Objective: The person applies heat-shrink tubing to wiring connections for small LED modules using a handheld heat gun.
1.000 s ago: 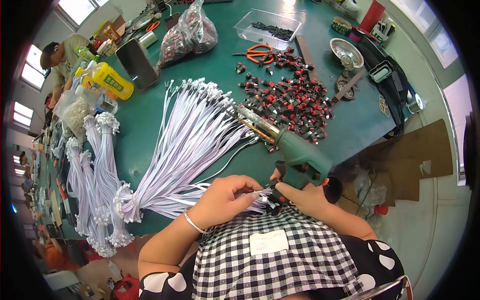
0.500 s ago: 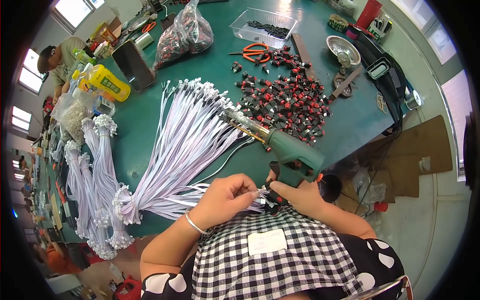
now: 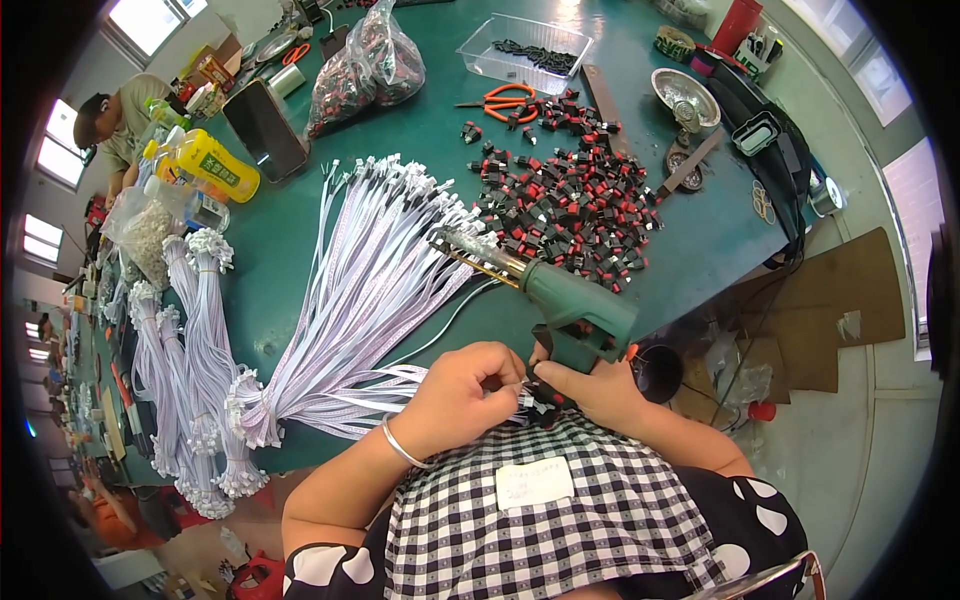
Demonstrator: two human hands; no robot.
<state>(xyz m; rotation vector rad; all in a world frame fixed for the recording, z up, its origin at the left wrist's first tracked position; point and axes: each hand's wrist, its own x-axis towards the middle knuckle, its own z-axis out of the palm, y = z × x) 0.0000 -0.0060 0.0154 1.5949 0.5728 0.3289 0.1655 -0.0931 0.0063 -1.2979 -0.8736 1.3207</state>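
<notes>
My left hand and my right hand meet at the table's near edge, just above my checked apron. Together they pinch a small black and red switch part and the white connector end of a thin ribbon cable. A silver bangle sits on my left wrist. A fan of white and lilac ribbon cables spreads across the green table to the left of my hands. Just beyond my right hand lies a green soldering gun, its tip pointing left. Behind it is a heap of black and red switches.
Bundled cables lie at the left edge. Farther back are a yellow bottle, a dark phone, a bag of parts, orange scissors, a clear tray and a metal dish. Another person sits at the far left.
My hands stay together at the table edge, working the small part with slight finger shifts. The view has tilted a little; nothing on the table has moved.
</notes>
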